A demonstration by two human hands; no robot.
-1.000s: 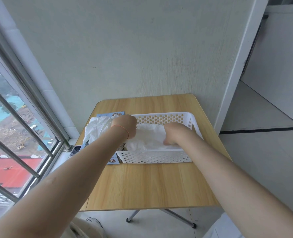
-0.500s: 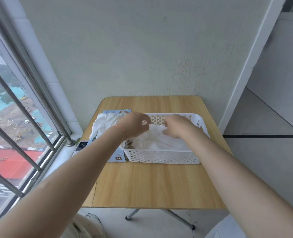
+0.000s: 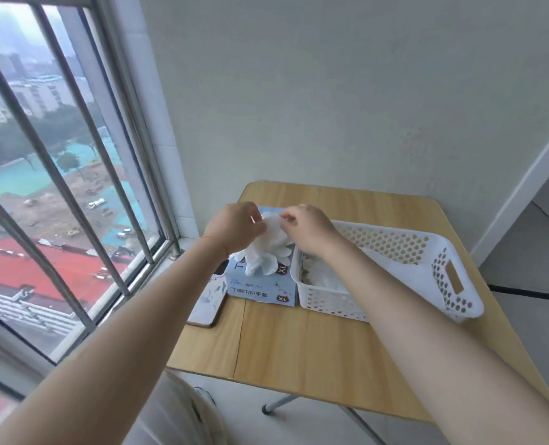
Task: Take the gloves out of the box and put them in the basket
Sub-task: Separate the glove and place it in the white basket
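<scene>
A light blue glove box (image 3: 261, 289) marked XL stands on the wooden table (image 3: 305, 342), left of a white perforated basket (image 3: 404, 268). A bunch of white gloves (image 3: 268, 248) sticks up out of the box top. My left hand (image 3: 234, 228) and my right hand (image 3: 310, 229) are both over the box, and each pinches the top of this bunch. More white gloves (image 3: 326, 277) lie inside the basket, partly hidden by my right forearm.
A phone (image 3: 210, 297) lies flat at the table's left edge beside the box. A barred window (image 3: 64, 175) runs along the left. The wall stands right behind the table. Folding table legs (image 3: 276, 404) show below the front edge.
Both hands have left the basket and moved left to the box, where they now grip the gloves sticking out. The view has swung left and down.
</scene>
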